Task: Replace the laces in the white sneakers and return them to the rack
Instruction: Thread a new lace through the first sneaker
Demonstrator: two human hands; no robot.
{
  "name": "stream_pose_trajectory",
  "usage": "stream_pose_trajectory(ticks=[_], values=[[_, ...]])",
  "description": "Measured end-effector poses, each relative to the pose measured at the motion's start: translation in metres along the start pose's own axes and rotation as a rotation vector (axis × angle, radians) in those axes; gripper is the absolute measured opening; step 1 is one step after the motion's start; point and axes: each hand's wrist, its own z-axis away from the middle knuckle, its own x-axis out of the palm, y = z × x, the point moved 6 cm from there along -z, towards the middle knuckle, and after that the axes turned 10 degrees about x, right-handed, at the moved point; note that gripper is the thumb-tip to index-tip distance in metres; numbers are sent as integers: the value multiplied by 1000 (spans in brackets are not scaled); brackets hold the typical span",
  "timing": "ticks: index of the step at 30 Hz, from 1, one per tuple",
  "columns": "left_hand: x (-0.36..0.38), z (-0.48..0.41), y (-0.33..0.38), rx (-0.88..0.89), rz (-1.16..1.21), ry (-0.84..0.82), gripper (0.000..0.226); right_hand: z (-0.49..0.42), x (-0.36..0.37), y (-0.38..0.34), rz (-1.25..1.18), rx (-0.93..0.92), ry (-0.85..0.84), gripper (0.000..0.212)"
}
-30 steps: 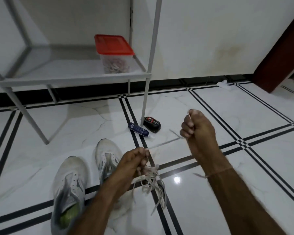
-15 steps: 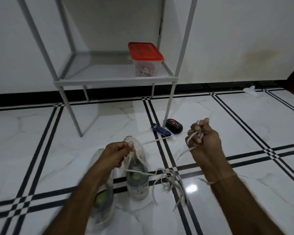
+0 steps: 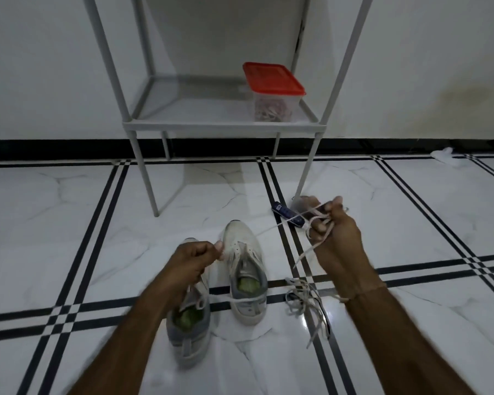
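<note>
Head: 2 white sneakers (image 3: 238,233), green insoles (image 3: 247,285)

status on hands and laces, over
Left hand pinches lace; right hand grips it, looped round fingers. Sneakers on floor, not on rack. Loose laces beside them.

Lace (image 3: 268,228) between left hand (image 3: 193,262), right hand (image 3: 335,238)

Sneakers (image 3: 241,238) lie side by side before the rack (image 3: 220,126) bearing a box (image 3: 271,78), laces (image 3: 303,297) right of them.
</note>
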Motion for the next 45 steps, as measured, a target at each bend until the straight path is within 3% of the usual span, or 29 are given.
stream_pose_trajectory(ticks=[1, 4, 7, 10, 14, 16, 19, 22, 26, 29, 32, 33, 35, 36, 37, 40, 42, 45], values=[[-1, 1, -1, -1, -18, -3, 46, 4, 5, 5, 100, 38, -6, 31], [13, -3, 11, 31, -36, -83, 40, 18, 40, 55, 812, 25, -98, 33], [15, -9, 23, 42, -60, -58, 40, 23, 56, 98, 1080, -158, -223, 32], [-19, -2, 12, 8, -158, -22, 39, 12, 44, 107, 968, -99, -121, 48], [-64, 13, -16, -48, -268, 29, 29, 4, 24, 160, 586, 463, -15, 37], [-64, 12, -22, -61, -288, 58, 21, 8, 22, 194, 550, 567, 10, 32], [-42, 5, -30, -24, -398, -22, 6, 9, 16, 216, 708, 461, 81, 28], [-45, 2, -44, -26, -480, 17, 9, -6, -1, 215, 991, 297, 177, 33], [-53, -3, -65, -70, -576, 33, 10, -23, -37, 207, 1007, 305, 258, 29], [-50, -8, -63, -50, -583, 66, 13, -20, -35, 195, 824, 369, 169, 28], [-29, -15, -47, 14, -510, -17, 8, -22, -29, 192, 1017, 382, -31, 35], [-22, -18, -43, 39, -509, -48, 8, -23, -27, 186, 1203, 315, -45, 41], [-9, -28, -37, 79, -535, -110, 7, -22, -13, 163, 1485, -39, 31, 41], [-1, -33, -33, 98, -561, -139, 6, -17, 0, 155, 1465, -203, 10, 38], [6, -38, -29, 120, -583, -151, 5, -13, 10, 150, 1299, -207, -58, 36], [15, -51, -24, 121, -513, -125, 6, -13, 29, 154, 965, -2, -230, 23], [9, -52, -30, 87, -490, -124, 7, -25, 22, 145, 1076, -120, -171, 16], [-16, -49, -44, 28, -529, -117, 18, -45, 0, 127, 1282, -238, -42, 25]])
